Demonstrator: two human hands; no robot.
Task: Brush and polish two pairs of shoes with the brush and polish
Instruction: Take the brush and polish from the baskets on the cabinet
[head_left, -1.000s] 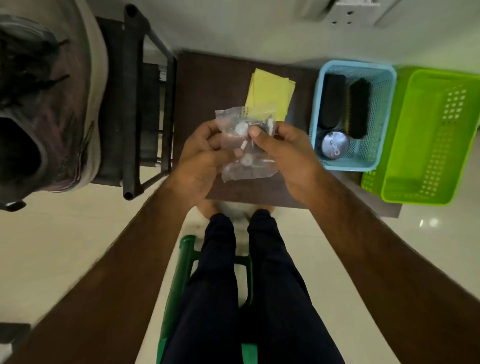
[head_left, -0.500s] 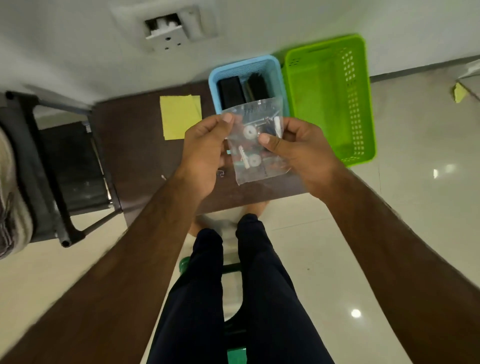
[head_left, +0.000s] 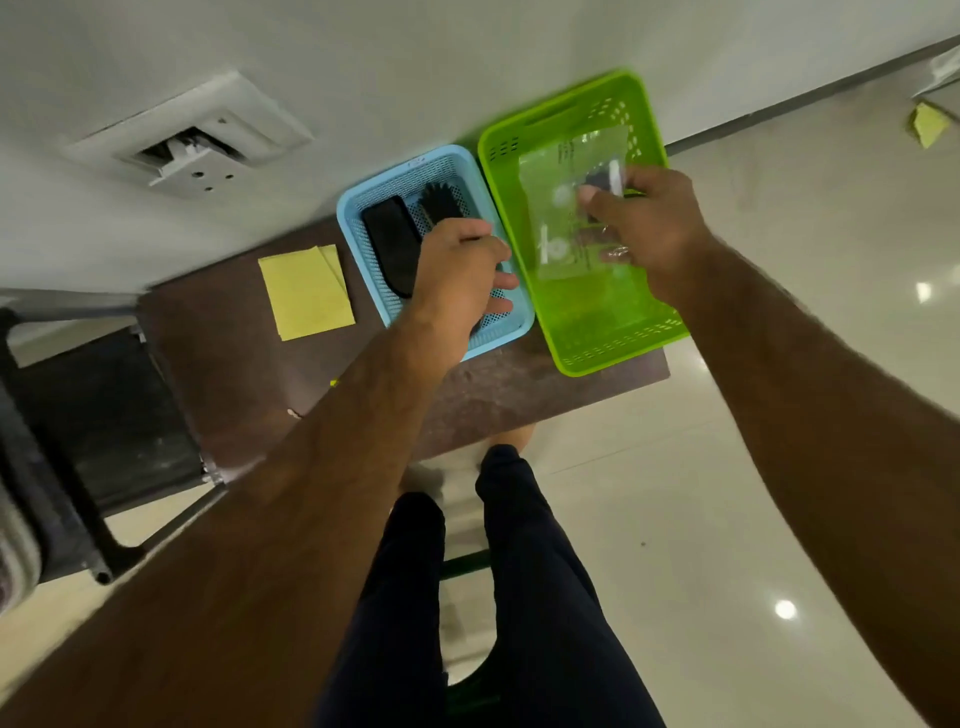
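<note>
A blue basket (head_left: 410, 165) stands on a low brown table (head_left: 249, 353). It holds a black bristle brush (head_left: 441, 200) and a second black brush (head_left: 392, 244). My left hand (head_left: 457, 265) is down inside this basket, fingers curled over the near end of the bristle brush; whatever lies under the palm is hidden. My right hand (head_left: 649, 228) holds a clear plastic bag (head_left: 556, 208) of small white parts above the green basket (head_left: 613, 358). No polish tin shows.
A folded yellow cloth (head_left: 306, 291) lies on the table left of the blue basket. A black chair (head_left: 93, 415) stands at the left, with a blurred grey shape at the frame's edge beside it. A wall socket (head_left: 192, 150) is behind. My legs are below the table's edge.
My left hand let go of the plastic bag and dropped into the blue basket. My right hand carried the bag rightward over the green basket. The view swung right.
</note>
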